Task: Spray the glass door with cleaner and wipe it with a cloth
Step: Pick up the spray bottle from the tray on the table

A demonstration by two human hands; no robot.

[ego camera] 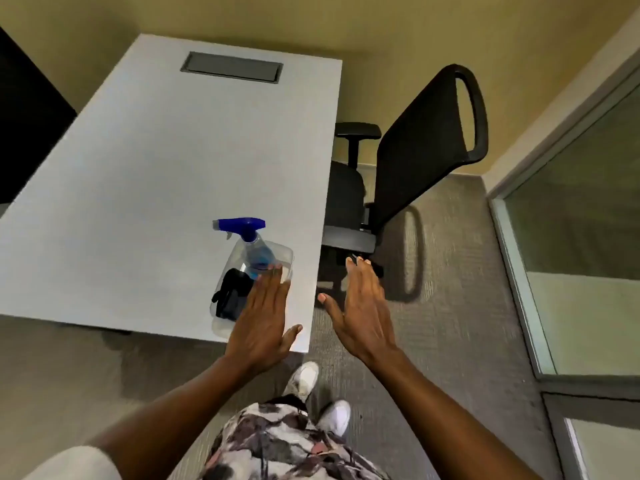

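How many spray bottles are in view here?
1. The spray bottle, with a blue trigger head, stands in the clear plastic bin near the table's front right corner, just beyond the left hand. None visible elsewhere.

Spray bottle (252, 244) and cloth (232, 294) inside tray (287, 254) on table (156, 168), chair (408, 161) to its right.

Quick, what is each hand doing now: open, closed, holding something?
Left hand: open, flat, holding nothing, above the clear tray.
Right hand: open, flat, holding nothing.
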